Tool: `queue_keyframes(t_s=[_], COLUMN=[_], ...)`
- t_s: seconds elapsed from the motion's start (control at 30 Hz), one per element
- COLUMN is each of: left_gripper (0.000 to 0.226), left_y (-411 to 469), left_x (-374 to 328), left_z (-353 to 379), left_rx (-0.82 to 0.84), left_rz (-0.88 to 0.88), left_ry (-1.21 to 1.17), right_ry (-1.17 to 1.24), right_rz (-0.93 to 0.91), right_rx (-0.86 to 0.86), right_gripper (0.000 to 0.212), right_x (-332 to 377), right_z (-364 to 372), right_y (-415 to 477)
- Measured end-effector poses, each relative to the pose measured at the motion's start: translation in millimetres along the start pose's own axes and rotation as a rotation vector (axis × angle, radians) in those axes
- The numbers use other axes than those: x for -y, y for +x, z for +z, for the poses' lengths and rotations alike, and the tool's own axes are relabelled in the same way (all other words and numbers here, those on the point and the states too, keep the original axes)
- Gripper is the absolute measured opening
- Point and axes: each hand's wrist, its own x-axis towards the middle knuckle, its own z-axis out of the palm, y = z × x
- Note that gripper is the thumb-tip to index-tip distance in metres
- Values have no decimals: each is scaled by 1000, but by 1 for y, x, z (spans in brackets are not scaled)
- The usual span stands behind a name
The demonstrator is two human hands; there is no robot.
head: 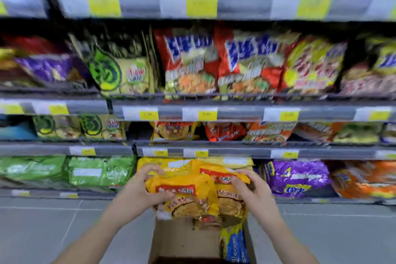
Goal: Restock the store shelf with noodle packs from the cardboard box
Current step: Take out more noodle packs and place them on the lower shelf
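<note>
Both hands hold yellow noodle packs (192, 197) above the open cardboard box (182, 242) on the floor. My left hand (143, 191) grips the left edge of the front pack, thumb on its face. My right hand (248, 188) grips the right side of the pack behind it. They hang just in front of the lowest shelf (300, 200), where more yellow packs (214, 163) lie. A blue and yellow pack (233, 244) stands inside the box at its right wall. The view is blurred.
Green packs (81, 171) lie left of the yellow slot, purple packs (297, 178) and orange ones (364, 180) to its right. Upper shelves (214, 111) carry many other noodle packs behind yellow price tags. Grey tiled floor (53, 231) surrounds the box.
</note>
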Motion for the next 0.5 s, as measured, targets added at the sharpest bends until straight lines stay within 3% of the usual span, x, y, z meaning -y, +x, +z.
queue_keyframes(t_s=[0.13,0.23,0.4,0.5], left_gripper=[48,49,46,49], left_y=[-42,-83,-146,-178], left_x=[-121,-210,-334,-399], left_z=[-58,-104,-173,-209], left_rx=[-7,-33,-46,-81], left_rz=[82,161,297,396], left_ry=[-14,-82,-92,-113], right_ry=[65,87,31,30], right_rz=[-57,-144,-242,-299], right_rx=[-36,-77,-128,-133], right_gripper=[2,18,4,15], right_x=[130,238,394,476], right_z=[-51,-87,-140,-163], right_y=[-15,-33,-69,-93])
